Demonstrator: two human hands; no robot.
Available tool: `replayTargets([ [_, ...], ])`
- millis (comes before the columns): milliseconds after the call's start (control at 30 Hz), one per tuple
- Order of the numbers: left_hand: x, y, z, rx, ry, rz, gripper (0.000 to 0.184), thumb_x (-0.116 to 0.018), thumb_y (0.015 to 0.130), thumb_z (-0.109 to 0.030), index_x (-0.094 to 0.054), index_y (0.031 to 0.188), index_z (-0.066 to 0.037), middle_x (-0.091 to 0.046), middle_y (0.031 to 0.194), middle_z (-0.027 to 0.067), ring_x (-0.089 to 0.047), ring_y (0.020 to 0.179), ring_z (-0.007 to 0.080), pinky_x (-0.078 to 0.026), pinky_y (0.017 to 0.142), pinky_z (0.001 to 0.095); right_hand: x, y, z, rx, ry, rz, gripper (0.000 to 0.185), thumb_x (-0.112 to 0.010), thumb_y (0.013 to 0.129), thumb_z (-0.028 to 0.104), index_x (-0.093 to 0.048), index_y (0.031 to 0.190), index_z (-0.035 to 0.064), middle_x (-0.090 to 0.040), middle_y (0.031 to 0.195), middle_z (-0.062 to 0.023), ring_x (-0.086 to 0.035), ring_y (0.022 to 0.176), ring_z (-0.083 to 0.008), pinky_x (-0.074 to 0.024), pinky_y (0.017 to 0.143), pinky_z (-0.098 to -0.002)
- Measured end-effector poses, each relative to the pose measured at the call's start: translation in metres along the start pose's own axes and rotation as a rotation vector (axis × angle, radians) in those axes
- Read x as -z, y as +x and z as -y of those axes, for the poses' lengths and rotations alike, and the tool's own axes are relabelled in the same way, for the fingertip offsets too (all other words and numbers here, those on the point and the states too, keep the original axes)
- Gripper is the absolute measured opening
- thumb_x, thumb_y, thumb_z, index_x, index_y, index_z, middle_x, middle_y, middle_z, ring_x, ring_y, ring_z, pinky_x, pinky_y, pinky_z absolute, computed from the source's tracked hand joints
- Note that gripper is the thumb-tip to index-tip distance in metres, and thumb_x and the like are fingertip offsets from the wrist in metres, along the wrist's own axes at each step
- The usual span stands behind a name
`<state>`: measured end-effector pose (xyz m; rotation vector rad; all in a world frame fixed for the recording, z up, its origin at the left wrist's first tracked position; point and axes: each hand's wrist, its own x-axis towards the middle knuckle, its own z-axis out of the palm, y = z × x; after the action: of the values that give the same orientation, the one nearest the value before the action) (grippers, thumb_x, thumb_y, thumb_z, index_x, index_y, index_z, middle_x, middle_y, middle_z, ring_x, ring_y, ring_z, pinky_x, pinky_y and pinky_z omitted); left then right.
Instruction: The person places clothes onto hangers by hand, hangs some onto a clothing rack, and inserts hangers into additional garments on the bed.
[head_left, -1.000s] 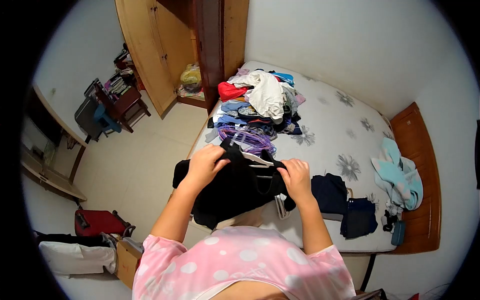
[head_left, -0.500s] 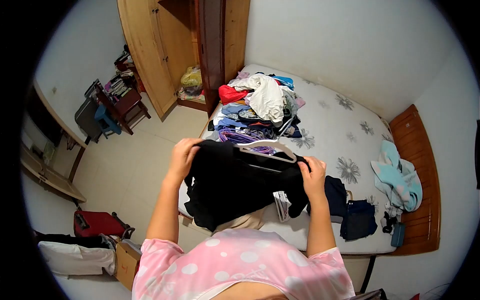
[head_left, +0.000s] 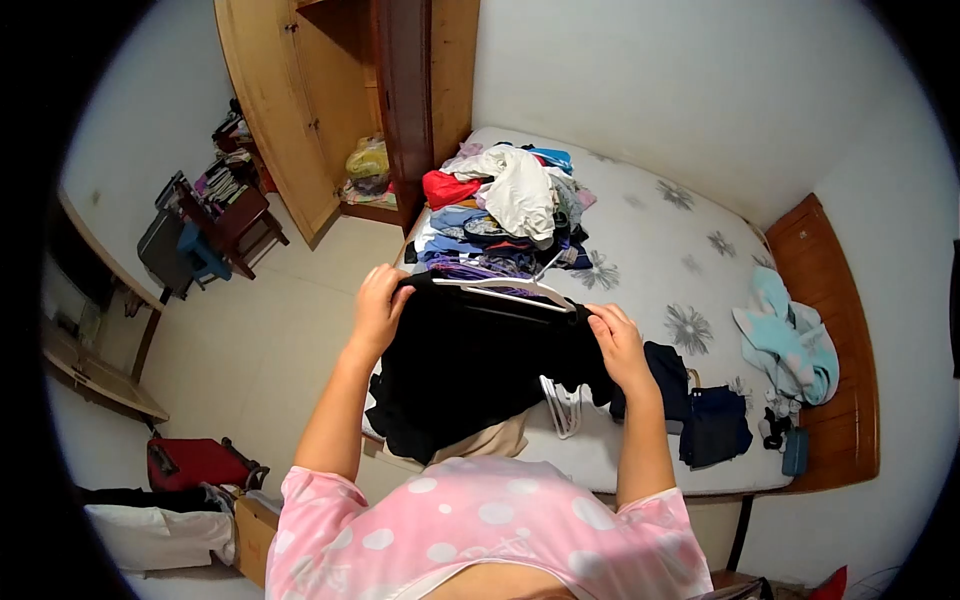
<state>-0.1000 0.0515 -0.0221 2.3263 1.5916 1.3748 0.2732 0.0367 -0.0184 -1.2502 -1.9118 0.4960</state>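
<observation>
A black top is spread out in front of my chest, with a white clothes hanger inside its neckline. My left hand pinches the top at its left shoulder, by the hanger's end. At the other shoulder, my right hand has its fingers closed on the fabric. Below the right side of the top lie more white hangers on the bed. A beige cloth shows partly from under the black fabric.
On the flowered mattress sits a heap of clothes, with purple hangers at its near side. Folded dark trousers and a light blue blanket lie to the right. An open wardrobe stands at the back left.
The top's shoulders are now pulled out along the hanger, and the neckline lies straighter. My right hand has shifted slightly at the shoulder. The view has turned a little to the right.
</observation>
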Motion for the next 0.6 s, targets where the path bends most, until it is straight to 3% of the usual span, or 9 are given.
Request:
replayTargets([
  [67,0.0,0.002,0.001,-0.01,-0.008,-0.029,0.015,-0.063,0.083,-0.012,-0.057,0.089,0.0,-0.053,0.081,0.0149,-0.052,0.08,0.0351,-0.042,0.07,0.0406,0.003,-0.001,0.002,0.117,-0.072,-0.044,0.023,-0.054,0.092,0.016,-0.062,0.107,-0.0001,-0.061,0.092,-0.0138,-0.057,0.084,-0.0316,-0.0446,0.072,-0.0343],
  [200,0.004,0.014,-0.02,-0.026,0.039,0.003,0.014,-0.064,0.083,-0.015,-0.06,0.089,-0.003,-0.056,0.083,0.0116,-0.054,0.082,0.0326,-0.044,0.072,0.0396,-0.01,-0.011,0.001,0.067,-0.233,-0.017,0.017,-0.06,0.088,0.014,-0.064,0.102,0.0047,-0.061,0.092,-0.0098,-0.058,0.088,-0.0294,-0.0387,0.081,-0.0372],
  [400,0.004,0.031,-0.04,-0.264,0.066,0.092,0.012,-0.064,0.084,-0.016,-0.063,0.09,-0.006,-0.058,0.088,0.0068,-0.055,0.088,0.0283,-0.043,0.077,0.0402,-0.008,-0.022,0.014,0.131,-0.353,-0.217,0.014,-0.062,0.086,0.017,-0.063,0.093,0.0057,-0.059,0.082,-0.0091,-0.056,0.079,-0.029,-0.0359,0.075,-0.0373],
  [433,0.0,0.031,-0.033,-0.227,0.049,0.147,0.02,-0.066,0.083,-0.015,-0.063,0.1,-0.006,-0.059,0.094,0.0074,-0.056,0.094,0.0278,-0.044,0.083,0.0382,-0.002,-0.023,0.015,0.133,-0.401,-0.255,0.014,-0.062,0.086,0.018,-0.063,0.092,0.0058,-0.059,0.082,-0.0092,-0.056,0.079,-0.0291,-0.0359,0.075,-0.0376],
  [533,-0.028,0.032,-0.008,0.026,-0.454,-0.077,0.04,-0.068,0.083,-0.015,-0.055,0.12,-0.006,-0.06,0.11,0.0097,-0.055,0.105,0.0262,-0.042,0.092,0.0371,0.027,-0.029,0.02,0.071,-0.517,-0.353,0.017,-0.063,0.085,0.022,-0.063,0.09,0.0058,-0.06,0.083,-0.0101,-0.056,0.083,-0.0297,-0.0355,0.079,-0.0392],
  [567,-0.04,0.029,0.003,0.136,-0.584,-0.008,0.066,-0.073,0.079,-0.02,-0.041,0.135,-0.004,-0.055,0.125,0.0147,-0.051,0.117,0.0272,-0.038,0.1,0.038,0.039,-0.033,0.021,0.058,-0.52,-0.397,0.017,-0.063,0.085,0.022,-0.063,0.09,0.0054,-0.061,0.084,-0.0103,-0.056,0.084,-0.03,-0.0354,0.08,-0.0388],
  [600,-0.062,0.02,0.017,0.148,-0.54,0.076,0.071,-0.074,0.077,-0.022,-0.039,0.136,-0.003,-0.054,0.127,0.0157,-0.05,0.118,0.028,-0.038,0.101,0.0381,0.051,-0.037,0.022,0.045,-0.525,-0.44,0.017,-0.062,0.086,0.022,-0.063,0.09,0.0051,-0.061,0.086,-0.0105,-0.056,0.085,-0.0303,-0.0352,0.082,-0.0385],
])
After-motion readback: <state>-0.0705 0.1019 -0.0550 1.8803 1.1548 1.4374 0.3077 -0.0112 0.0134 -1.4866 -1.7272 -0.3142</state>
